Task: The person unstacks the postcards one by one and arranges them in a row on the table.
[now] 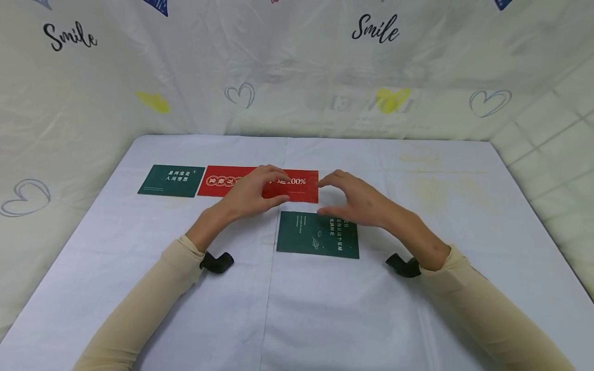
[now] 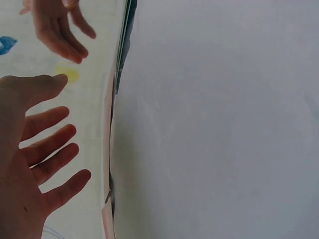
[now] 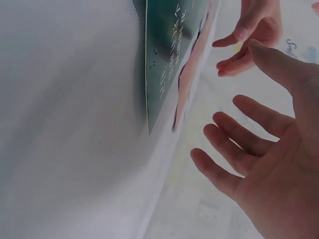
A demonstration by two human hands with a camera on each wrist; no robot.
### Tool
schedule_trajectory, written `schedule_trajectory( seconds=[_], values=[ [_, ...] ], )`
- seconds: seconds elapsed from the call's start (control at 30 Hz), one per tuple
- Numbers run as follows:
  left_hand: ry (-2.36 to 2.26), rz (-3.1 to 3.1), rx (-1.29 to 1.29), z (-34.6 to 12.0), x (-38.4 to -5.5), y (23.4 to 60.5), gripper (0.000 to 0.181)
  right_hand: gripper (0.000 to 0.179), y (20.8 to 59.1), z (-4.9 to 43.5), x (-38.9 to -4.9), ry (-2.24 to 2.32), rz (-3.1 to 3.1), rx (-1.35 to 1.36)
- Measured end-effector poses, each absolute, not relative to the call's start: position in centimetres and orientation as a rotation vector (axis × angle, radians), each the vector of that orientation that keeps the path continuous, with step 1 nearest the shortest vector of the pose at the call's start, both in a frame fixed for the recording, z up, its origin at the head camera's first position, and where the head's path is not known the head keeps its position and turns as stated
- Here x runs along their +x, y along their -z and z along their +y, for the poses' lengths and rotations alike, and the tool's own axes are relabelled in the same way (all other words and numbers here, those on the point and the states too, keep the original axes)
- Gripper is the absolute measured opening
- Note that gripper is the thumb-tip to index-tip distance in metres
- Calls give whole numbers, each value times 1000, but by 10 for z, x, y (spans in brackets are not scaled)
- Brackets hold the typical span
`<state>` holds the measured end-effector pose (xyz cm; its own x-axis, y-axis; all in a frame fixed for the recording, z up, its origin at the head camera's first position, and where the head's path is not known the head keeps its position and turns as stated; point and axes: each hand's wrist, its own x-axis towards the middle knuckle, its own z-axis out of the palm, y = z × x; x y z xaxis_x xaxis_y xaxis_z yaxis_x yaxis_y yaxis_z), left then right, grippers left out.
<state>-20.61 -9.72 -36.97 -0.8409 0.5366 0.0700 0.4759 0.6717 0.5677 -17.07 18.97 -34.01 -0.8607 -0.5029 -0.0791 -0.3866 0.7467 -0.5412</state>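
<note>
Fingers (image 2: 49,120) wide and empty, the left hand (image 1: 249,194) hovers over red cardstock (image 1: 302,192), the right hand (image 1: 361,202) over the far right of the near green card (image 1: 315,235); the left green card (image 1: 170,181) seems aligned with the red.

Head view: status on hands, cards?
Left hand empty, partly masking red "100%" card. Right hand empty, overlapping far edge of nearer green card. Only hands obscure cards.

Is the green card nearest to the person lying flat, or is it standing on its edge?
Lying flat: in the head view, the green card shows its printed face upward on the white table.
</note>
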Motion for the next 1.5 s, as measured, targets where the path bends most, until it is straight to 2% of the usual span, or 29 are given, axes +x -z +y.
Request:
schedule_trajectory(
  seconds=[0.4,0.67,1.5],
  values=[
    [-801,2674,954,-87,-195,370,59,66,343,200,-163,795,2696,-747],
    [-725,2657,996,-82,-189,371,56,73,345,205,-154,746,2641,-829],
    [-696,2565,1034,-80,-178,371,62,75,355,209,-146,640,2577,-786]
  ],
)
